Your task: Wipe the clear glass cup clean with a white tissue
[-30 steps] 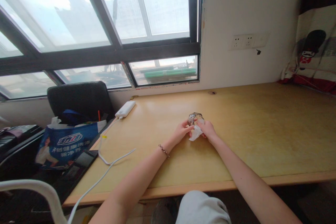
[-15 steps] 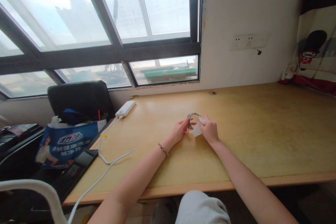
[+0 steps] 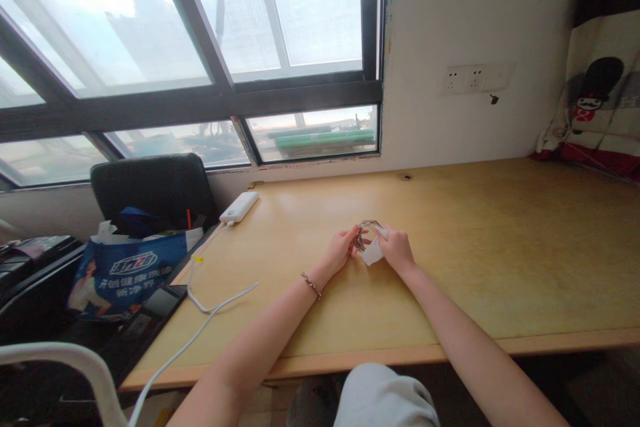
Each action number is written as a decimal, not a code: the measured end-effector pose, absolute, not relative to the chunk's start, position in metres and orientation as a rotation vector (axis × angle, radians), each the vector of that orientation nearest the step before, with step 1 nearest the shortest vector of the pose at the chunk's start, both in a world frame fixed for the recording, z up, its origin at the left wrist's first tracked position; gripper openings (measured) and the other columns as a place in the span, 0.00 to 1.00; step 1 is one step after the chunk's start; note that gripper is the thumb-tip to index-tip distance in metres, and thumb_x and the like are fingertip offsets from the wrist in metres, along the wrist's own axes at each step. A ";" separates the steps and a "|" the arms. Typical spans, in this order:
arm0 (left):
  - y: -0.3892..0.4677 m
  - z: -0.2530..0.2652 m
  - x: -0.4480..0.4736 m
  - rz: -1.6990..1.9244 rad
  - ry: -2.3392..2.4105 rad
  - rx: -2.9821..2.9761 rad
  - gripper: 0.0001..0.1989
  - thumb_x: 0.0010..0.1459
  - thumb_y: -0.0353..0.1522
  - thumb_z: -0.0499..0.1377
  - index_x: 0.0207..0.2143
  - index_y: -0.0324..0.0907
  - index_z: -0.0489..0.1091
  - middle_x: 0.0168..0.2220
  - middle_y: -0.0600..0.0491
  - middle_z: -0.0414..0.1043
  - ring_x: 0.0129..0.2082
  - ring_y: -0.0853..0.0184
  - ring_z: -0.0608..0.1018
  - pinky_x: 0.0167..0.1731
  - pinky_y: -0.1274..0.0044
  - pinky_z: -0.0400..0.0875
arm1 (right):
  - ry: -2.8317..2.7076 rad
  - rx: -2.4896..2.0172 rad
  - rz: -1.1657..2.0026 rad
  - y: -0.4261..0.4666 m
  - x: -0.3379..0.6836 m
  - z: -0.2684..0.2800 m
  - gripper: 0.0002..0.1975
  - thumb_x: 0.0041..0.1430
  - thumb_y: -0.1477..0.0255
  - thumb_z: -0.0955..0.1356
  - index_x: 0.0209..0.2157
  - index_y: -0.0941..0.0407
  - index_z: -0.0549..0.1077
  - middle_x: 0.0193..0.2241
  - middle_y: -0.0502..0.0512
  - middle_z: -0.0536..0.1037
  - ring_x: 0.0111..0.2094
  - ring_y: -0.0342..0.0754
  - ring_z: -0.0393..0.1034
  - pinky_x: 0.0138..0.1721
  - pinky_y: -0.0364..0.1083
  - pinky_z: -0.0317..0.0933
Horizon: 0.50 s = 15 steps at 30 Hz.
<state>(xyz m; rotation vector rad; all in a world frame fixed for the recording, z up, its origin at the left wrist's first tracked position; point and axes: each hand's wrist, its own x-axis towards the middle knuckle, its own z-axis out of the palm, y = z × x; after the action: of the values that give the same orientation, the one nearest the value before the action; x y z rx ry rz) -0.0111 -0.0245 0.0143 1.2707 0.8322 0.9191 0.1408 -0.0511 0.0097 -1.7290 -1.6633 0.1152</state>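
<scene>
Your left hand point(image 3: 341, 248) pinches a small metal bracelet point(image 3: 366, 232), perhaps a watch band, just above the desk point(image 3: 450, 267), while your right hand point(image 3: 397, 248) presses a white cloth point(image 3: 373, 255) against it. The grip is only by the fingertips, so a hard rub may push it out onto the desk.

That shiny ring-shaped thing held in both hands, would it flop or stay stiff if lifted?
The bracelet keeps an open loop between the left hand and right hand, so probably fairly stiff. It looks metallic, perhaps slippery. The white cloth would likely flop.

Daylit window point(image 3: 200, 47), white wall point(image 3: 475, 20), wooden desk point(image 3: 500, 247), black chair point(image 3: 150, 190).
</scene>
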 end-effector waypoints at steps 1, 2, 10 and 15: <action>-0.024 0.014 -0.011 0.922 0.838 1.269 0.31 0.48 0.51 0.50 0.37 0.30 0.70 0.11 0.53 0.63 0.13 0.74 0.64 0.18 0.81 0.56 | -1.662 -1.722 0.092 -0.053 0.141 0.011 0.14 0.55 0.65 0.59 0.28 0.58 0.70 0.20 0.56 0.72 0.22 0.45 0.65 0.24 0.41 0.50; -0.023 0.013 -0.011 0.922 0.848 1.264 0.31 0.48 0.51 0.49 0.36 0.30 0.70 0.10 0.54 0.62 0.11 0.75 0.62 0.17 0.81 0.55 | -1.656 -1.708 0.083 -0.053 0.141 0.012 0.14 0.55 0.65 0.59 0.28 0.58 0.70 0.21 0.56 0.72 0.22 0.45 0.65 0.25 0.41 0.51; -0.016 0.006 -0.010 0.968 0.925 1.178 0.29 0.47 0.51 0.50 0.30 0.31 0.70 0.14 0.51 0.67 0.09 0.79 0.56 0.12 0.82 0.45 | -1.462 -1.598 0.769 -0.042 0.138 0.006 0.13 0.48 0.63 0.64 0.28 0.59 0.70 0.24 0.53 0.73 0.22 0.43 0.66 0.19 0.39 0.56; -0.014 0.004 -0.012 0.958 0.900 1.194 0.29 0.48 0.51 0.49 0.31 0.32 0.70 0.21 0.48 0.71 0.09 0.81 0.54 0.12 0.82 0.43 | -1.363 -1.487 1.107 -0.041 0.134 0.004 0.17 0.49 0.62 0.63 0.35 0.61 0.69 0.24 0.54 0.74 0.19 0.42 0.65 0.15 0.39 0.57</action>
<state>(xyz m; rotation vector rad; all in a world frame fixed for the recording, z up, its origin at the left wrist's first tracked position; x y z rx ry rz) -0.0119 -0.0145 0.0041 1.1945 0.9004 0.9580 0.1343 -0.0406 0.0041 -1.4872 -1.3635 1.1072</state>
